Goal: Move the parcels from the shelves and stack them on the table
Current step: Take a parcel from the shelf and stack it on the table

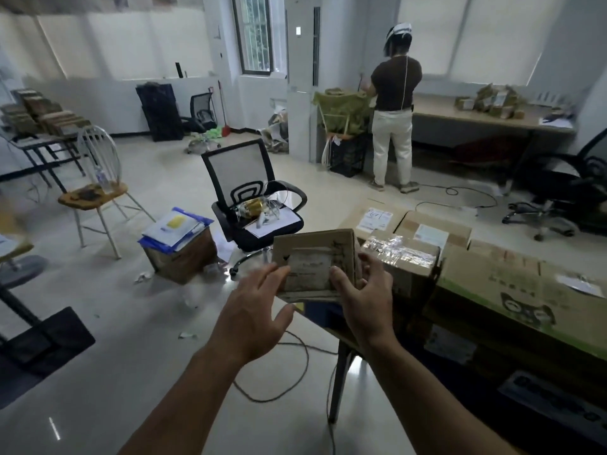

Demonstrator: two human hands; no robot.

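A small worn cardboard parcel (312, 257) with a faded label hangs in front of me, at the left end of the table (341, 336). My right hand (364, 297) grips its right side, thumb on the front face. My left hand (256, 310) is spread with straight fingers at the parcel's lower left corner, fingertips touching it. On the table to the right lie a tape-covered parcel (400, 257), two flat labelled parcels (430, 228) behind it, and a large green-printed carton (522, 290).
A black mesh office chair (249, 192) with papers stands just beyond the parcel. A box topped with envelopes (177, 244) and a wooden chair (95, 192) sit left. Cables (289, 372) trail on the floor. A person (394, 110) stands at a far desk with more parcels.
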